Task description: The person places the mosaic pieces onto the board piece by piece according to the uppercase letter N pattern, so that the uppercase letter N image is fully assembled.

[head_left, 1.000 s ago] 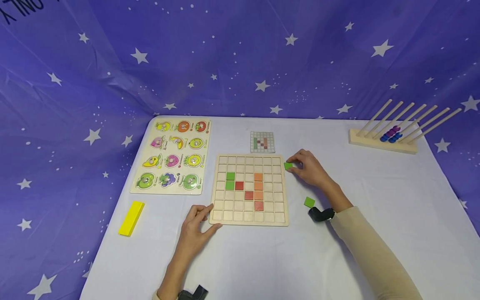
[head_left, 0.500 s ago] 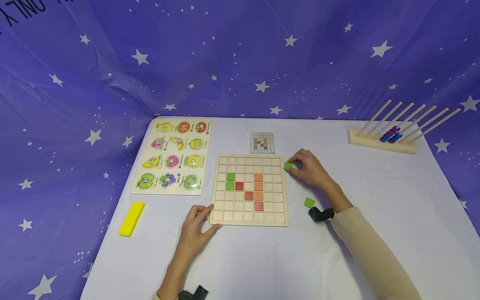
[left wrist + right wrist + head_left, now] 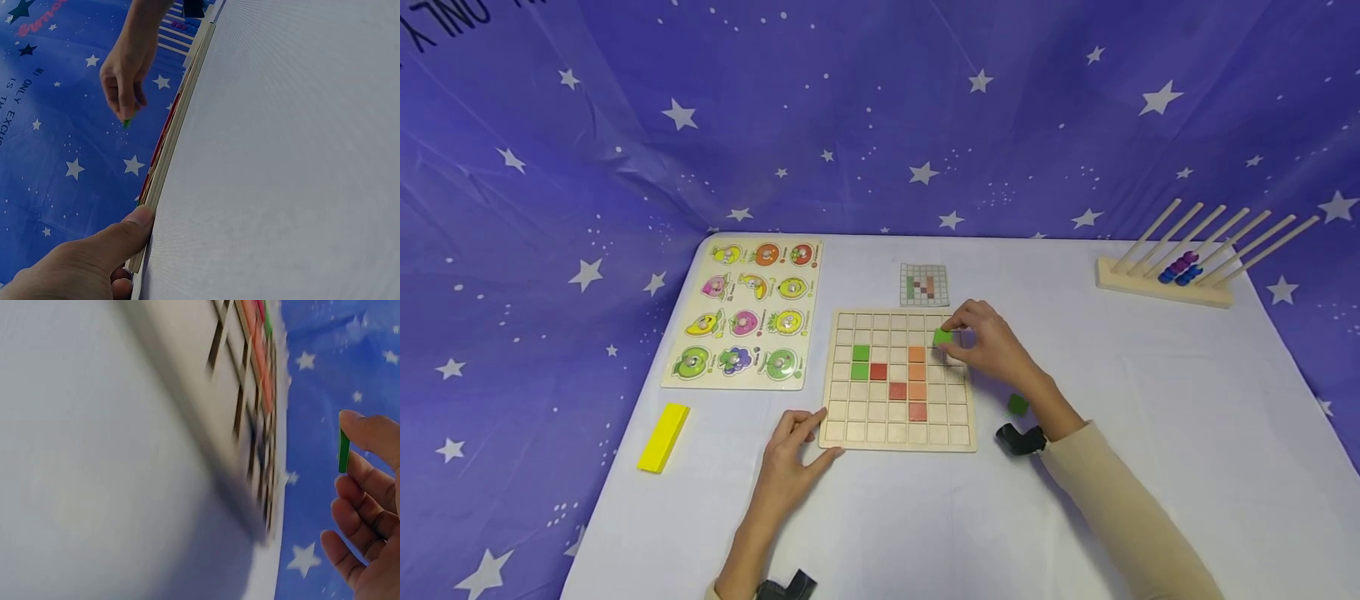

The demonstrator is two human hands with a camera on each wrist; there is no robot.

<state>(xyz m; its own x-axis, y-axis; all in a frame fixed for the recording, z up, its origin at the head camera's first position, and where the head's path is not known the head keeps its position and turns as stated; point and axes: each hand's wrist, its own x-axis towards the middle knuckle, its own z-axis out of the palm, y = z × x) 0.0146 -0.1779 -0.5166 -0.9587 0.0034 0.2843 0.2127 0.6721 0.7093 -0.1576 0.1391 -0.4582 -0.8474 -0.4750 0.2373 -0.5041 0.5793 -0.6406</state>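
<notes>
A wooden grid board (image 3: 897,433) lies on the table, with two green, three red and three orange square tiles in its cells. My left hand (image 3: 786,471) holds the board's near left corner; in the left wrist view the thumb (image 3: 119,240) lies along the board's edge (image 3: 178,125). Above the board's upper right part, my right hand (image 3: 996,346) pinches a green square tile (image 3: 943,337) between thumb and finger. The right wrist view shows that tile (image 3: 344,451) edge-on, raised off the board. Another green tile (image 3: 1017,405) lies right of the board, in shadow beneath the right wrist.
Behind the board lies a pattern card (image 3: 925,286) with coloured squares. A fruit peg puzzle (image 3: 741,312) is at the left, with a yellow block (image 3: 663,437) in front of it. At the back right stands a wooden peg rack (image 3: 1165,287) with blue and purple beads.
My right hand has moved left with the green tile, from beside the board's right edge to over its cells. The left hand has stayed at the corner.
</notes>
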